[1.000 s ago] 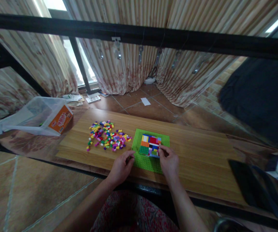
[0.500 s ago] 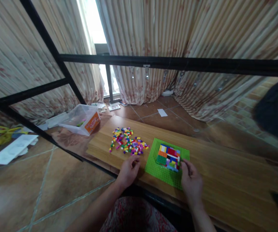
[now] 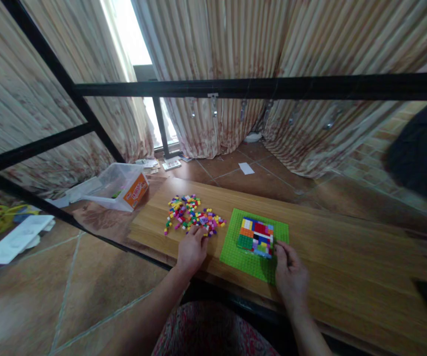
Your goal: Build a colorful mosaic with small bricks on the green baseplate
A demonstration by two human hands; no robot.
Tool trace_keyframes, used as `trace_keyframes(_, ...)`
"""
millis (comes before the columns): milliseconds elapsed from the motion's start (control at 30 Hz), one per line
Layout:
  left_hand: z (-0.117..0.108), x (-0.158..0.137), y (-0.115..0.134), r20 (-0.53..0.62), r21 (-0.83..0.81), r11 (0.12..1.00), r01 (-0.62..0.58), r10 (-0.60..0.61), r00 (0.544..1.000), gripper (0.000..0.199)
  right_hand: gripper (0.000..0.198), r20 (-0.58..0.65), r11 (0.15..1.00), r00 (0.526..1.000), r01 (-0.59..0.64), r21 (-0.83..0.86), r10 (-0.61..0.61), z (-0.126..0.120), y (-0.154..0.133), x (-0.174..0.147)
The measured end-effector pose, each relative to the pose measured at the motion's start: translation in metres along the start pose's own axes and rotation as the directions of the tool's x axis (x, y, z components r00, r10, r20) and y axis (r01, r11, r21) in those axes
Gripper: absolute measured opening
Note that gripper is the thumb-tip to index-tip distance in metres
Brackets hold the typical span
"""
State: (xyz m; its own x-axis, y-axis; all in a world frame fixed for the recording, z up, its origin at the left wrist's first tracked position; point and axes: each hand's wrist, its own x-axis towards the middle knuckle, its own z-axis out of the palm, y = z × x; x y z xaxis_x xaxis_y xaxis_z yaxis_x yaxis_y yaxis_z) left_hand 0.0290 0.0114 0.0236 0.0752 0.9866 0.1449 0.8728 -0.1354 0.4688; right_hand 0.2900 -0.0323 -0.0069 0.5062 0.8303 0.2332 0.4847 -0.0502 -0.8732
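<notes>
A green studded baseplate (image 3: 231, 249) lies on the wooden board, and a square build of multicoloured toy bricks (image 3: 260, 236) stands on it. My right hand (image 3: 291, 272) is by the build's right edge, its thumb and fingers pinched together; what is between them, if anything, is too small to make out. To the left lies a spread of loose toy bricks (image 3: 194, 212) in many colours. At the near edge of that spread is my left hand (image 3: 192, 251), fingers curled and closed, fingertips down among the bricks. Whatever they hold is hidden.
The wooden board (image 3: 332, 257) runs off to the right. A clear plastic box (image 3: 118, 185) with an orange label sits beyond its left end. A black metal bar (image 3: 235, 89) crosses above the far side, before curtains (image 3: 213, 44). White paper (image 3: 246, 168) lies on the tiled floor.
My left hand has moved left and forward, onto the near edge of the loose bricks. My right hand stays pinched beside the brick build. The whole view has shifted slightly.
</notes>
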Motion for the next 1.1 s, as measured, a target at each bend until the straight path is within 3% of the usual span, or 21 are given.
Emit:
trace_keyframes(233, -0.001, 0.005, 0.002, 0.033, 0.126, 0.992, 0.003, -0.007, 0.999, 0.012, 0.04, 0.003, 1.0, 1.0, 0.009, 0.018, -0.009, 0.002, -0.006, 0.0)
trace_keyframes(367, -0.002, 0.005, 0.003, 0.004, 0.118, 0.993, -0.013, 0.013, 1.0, 0.011, 0.038, -0.006, 0.999, 1.0, 0.013, 0.041, -0.013, 0.003, -0.009, -0.001)
trace_keyframes(467, -0.004, 0.005, 0.008, -0.041, 0.036, 0.999, -0.018, 0.02, 0.999, 0.01, 0.038, -0.021, 0.998, 0.999, 0.026, 0.054, -0.025, 0.004, -0.01, 0.0)
trace_keyframes(600, -0.009, 0.002, 0.026, -0.019, -0.212, 0.976, -0.057, 0.054, 0.998, 0.014, 0.035, -0.029, 0.995, 0.999, 0.043, 0.086, -0.041, 0.004, -0.011, 0.001)
trace_keyframes(700, -0.008, -0.007, 0.047, 0.052, -0.432, 0.898, -0.084, 0.117, 0.992, 0.016, 0.029, -0.059, 0.991, 0.994, 0.1, 0.091, -0.094, -0.001, -0.018, -0.001)
trace_keyframes(767, -0.004, -0.015, 0.06, 0.145, -0.565, 0.825, -0.023, 0.126, 0.981, 0.018, 0.024, -0.05, 0.982, 0.985, 0.171, 0.081, -0.168, -0.007, -0.03, -0.007)
trace_keyframes(833, 0.001, -0.021, 0.071, 0.245, -0.677, 0.731, 0.085, 0.115, 0.963, 0.02, 0.02, 0.036, 0.967, 0.97, 0.236, 0.093, -0.24, -0.014, -0.044, -0.015)
trace_keyframes(900, 0.006, -0.025, 0.079, 0.33, -0.753, 0.629, 0.194, 0.105, 0.938, 0.021, 0.019, 0.21, 0.954, 0.935, 0.258, 0.153, -0.287, -0.02, -0.057, -0.023)
trace_keyframes(1000, 0.01, -0.026, 0.086, 0.416, -0.805, 0.502, 0.316, 0.099, 0.904, 0.023, 0.019, 0.398, 0.955, 0.879, 0.179, 0.235, -0.263, -0.023, -0.068, -0.034)
trace_keyframes(1100, 0.01, -0.026, 0.089, 0.464, -0.815, 0.434, 0.383, 0.094, 0.881, 0.026, 0.016, 0.435, 0.963, 0.879, 0.092, 0.253, -0.198, -0.022, -0.066, -0.04)
